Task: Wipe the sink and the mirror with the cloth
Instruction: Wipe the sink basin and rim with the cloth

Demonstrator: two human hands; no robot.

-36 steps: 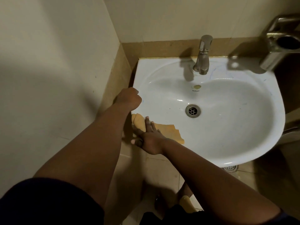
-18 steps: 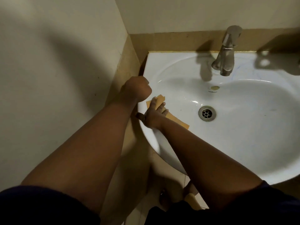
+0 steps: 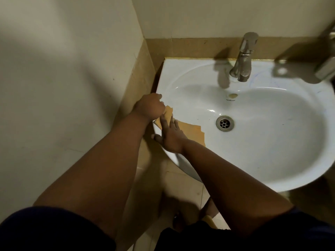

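The white sink [image 3: 181, 69] fills the right half of the view. An orange cloth [image 3: 192, 131] lies over its near-left rim and runs down into the basin. My right hand [image 3: 170, 136] presses flat on the cloth with straight, spread fingers, the thumb hanging off the rim's outer edge. My left hand [image 3: 150, 105] is curled into a fist on the left rim, just above the cloth's upper tip; I see nothing held in it. The mirror is out of view.
A metal faucet [image 3: 243, 58] stands at the back of the sink, and the drain [image 3: 224, 123] sits in the basin's middle. A metal holder [image 3: 326, 67] pokes in at the far right. The tiled wall [image 3: 72, 87] runs close along the left, with floor tiles below.
My right hand has gone from bunched on the cloth to flat and spread, sliding the cloth back along the left rim. The left fist stays on the rim. The view shifted slightly.
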